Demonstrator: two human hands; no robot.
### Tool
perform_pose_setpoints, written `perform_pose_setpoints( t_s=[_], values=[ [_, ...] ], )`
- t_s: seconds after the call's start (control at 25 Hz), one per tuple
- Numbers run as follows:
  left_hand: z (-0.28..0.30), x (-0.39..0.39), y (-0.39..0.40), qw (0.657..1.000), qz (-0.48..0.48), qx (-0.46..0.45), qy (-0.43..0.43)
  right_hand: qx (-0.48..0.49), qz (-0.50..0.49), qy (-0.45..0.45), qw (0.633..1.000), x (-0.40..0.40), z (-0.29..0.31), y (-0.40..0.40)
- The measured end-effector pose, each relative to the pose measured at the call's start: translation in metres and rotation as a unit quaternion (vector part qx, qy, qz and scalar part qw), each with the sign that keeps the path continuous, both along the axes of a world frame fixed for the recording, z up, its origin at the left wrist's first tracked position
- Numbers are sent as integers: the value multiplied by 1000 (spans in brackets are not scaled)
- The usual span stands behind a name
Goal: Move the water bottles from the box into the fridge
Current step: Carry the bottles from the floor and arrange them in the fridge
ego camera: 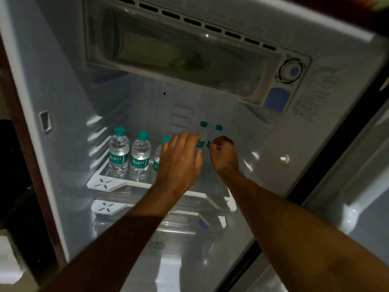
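Head view: right hand (224, 155) grips bottle (217, 133).

The fridge (63, 81) is dim, and my forearms are in dark shadow. Small glare spots shine on the right wall. The edges bend and look blurry, slightly soft.

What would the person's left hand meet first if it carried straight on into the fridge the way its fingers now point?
Probably the water bottle just beyond the left hand: its fingertips already sit at that bottle's label. A second bottle stands right beside it, by the right hand. Depth is unclear, so contact cannot be confirmed.
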State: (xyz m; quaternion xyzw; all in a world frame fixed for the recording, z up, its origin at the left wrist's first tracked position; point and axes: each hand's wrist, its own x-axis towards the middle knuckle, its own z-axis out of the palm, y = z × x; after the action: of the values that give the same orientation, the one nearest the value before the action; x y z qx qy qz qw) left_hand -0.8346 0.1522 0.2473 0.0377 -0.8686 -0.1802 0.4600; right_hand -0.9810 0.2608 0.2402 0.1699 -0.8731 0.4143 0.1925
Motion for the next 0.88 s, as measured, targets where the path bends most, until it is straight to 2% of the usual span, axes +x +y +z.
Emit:
perform_pose_setpoints(
  t_s=[0.12,0.24,0.44,0.56,0.72,0.88],
  values=[
    [40,-27,-5,999,6,-5,-35,41,-35,40,998,-26,20,-4],
    [68,-59,-18,992,16,-17,-127,97,-47,-6,994,-47,40,-16],
    [80,-108,-38,946,-6,-21,-323,232,-9,-41,972,-78,57,-14],
    [67,-133,-47,938,4,-28,-346,288,14,-63,955,-99,56,-9],
    [61,-161,-66,930,-2,-7,-367,272,33,-96,957,-113,53,-15],
    [66,-188,-69,911,-77,53,-401,296,30,-72,952,-129,52,-15]
  ],
)
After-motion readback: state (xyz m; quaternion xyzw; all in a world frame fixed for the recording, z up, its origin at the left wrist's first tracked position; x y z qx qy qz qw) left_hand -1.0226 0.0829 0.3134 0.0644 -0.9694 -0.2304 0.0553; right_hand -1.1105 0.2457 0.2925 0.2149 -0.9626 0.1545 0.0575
